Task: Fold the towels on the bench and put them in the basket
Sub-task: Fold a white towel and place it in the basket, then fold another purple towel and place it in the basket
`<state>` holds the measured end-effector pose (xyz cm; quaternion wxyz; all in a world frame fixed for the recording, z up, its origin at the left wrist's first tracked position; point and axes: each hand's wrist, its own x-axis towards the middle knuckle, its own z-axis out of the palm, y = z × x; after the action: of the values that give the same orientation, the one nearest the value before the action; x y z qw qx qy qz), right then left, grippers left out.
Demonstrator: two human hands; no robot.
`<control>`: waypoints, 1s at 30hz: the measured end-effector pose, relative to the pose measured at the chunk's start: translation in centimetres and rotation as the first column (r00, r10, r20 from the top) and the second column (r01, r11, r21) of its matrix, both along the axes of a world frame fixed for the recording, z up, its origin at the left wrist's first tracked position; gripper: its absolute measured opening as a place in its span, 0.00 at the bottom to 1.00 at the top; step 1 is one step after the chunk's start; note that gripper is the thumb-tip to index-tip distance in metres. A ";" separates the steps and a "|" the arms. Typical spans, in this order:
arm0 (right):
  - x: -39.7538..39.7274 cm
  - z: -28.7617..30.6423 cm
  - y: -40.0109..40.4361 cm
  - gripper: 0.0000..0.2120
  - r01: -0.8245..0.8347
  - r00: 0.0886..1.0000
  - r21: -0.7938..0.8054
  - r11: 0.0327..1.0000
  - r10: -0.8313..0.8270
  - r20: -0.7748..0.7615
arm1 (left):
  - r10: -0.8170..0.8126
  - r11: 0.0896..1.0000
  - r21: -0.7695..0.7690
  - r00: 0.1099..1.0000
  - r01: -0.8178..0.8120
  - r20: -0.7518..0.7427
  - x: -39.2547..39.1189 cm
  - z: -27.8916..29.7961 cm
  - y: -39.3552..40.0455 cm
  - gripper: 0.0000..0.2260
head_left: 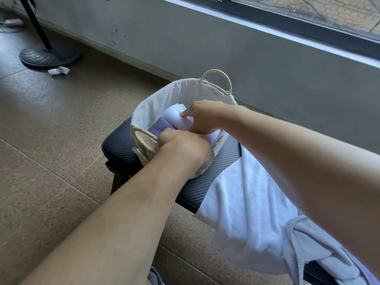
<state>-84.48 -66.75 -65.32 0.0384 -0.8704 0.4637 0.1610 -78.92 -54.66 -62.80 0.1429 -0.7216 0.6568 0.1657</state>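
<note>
Both my hands are down in the basket (164, 97), which sits at the far end of the dark padded counter (119, 145). It's a woven basket with a white cloth liner and two rope handles, one near, one far.

My right hand (202, 118) is curled around a folded white towel (176, 120) standing inside the basket, fingers closed on its top edge, thumb pressing the front face. My left hand (185, 148) reaches over the near rim beside the near handle, knuckles up, fingers tucked down toward the same towel; they're hidden, so I cannot tell how tight the grip is or exactly what they pinch.

A lilac towel (159, 126) lies in the basket to the left of the white one, touching it, partly covered by my left hand.

On the counter on my side of the basket, a loose white towel (244, 204) is spread unfolded and hangs over the front edge. A pale grey-blue towel (312, 251) is crumpled on top of its near end, under my right forearm.

Far left on the floor: a black stand base (49, 56) with a scrap of white paper (59, 70) just beside it. Window (308, 9) and grey wall run behind the counter.
</note>
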 end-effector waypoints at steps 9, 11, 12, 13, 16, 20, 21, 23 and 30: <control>1.1 -0.1 0.2 0.20 -0.090 0.992 0.024 0.996 0.092 -0.083 | 0.094 0.987 -0.121 0.992 -0.104 -0.083 0.5 -1.5 -0.8 0.15; 0.8 0.1 0.0 0.20 -0.134 0.983 0.062 0.989 0.140 -0.119 | 0.111 0.978 -0.162 0.987 -0.130 -0.119 0.5 -1.6 -0.8 0.17; 0.6 0.4 0.0 0.20 -0.138 0.979 0.084 0.987 0.148 -0.138 | 0.110 0.974 -0.185 0.985 -0.133 -0.131 0.5 -1.6 -0.8 0.17; 0.4 0.6 0.1 0.20 -0.142 0.977 0.095 0.985 0.155 -0.144 | 0.107 0.969 -0.206 0.985 -0.135 -0.138 0.5 -1.6 -0.8 0.17; -0.3 1.7 0.7 0.19 -0.094 0.991 0.132 0.987 0.105 -0.080 | 0.109 0.955 -0.256 0.981 -0.147 -0.160 0.3 -1.3 -0.7 0.17; -3.1 2.7 1.5 0.15 -0.018 0.963 -0.034 0.999 0.026 0.267 | 0.071 0.914 -0.379 0.977 -0.144 -0.200 -1.1 -0.8 -0.1 0.13; -4.4 3.0 1.9 0.14 0.027 0.922 -0.098 0.995 0.013 0.386 | 0.054 0.900 -0.415 0.978 -0.136 -0.203 -1.7 -0.7 0.0 0.12; -7.8 3.8 3.5 0.14 0.144 0.802 -0.203 0.969 0.006 0.598 | 0.024 0.876 -0.465 0.974 -0.129 -0.224 -2.8 -0.2 0.2 0.10; -21.8 3.3 10.6 0.11 0.446 0.677 -0.118 0.887 -0.248 0.693 | -0.315 0.836 -0.538 0.895 0.105 -0.315 -7.7 -1.3 1.5 0.13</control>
<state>-106.33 -56.11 -61.97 0.1073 -0.7608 0.5956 -0.2344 -86.58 -53.19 -64.07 -0.1687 -0.6073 0.7685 0.1103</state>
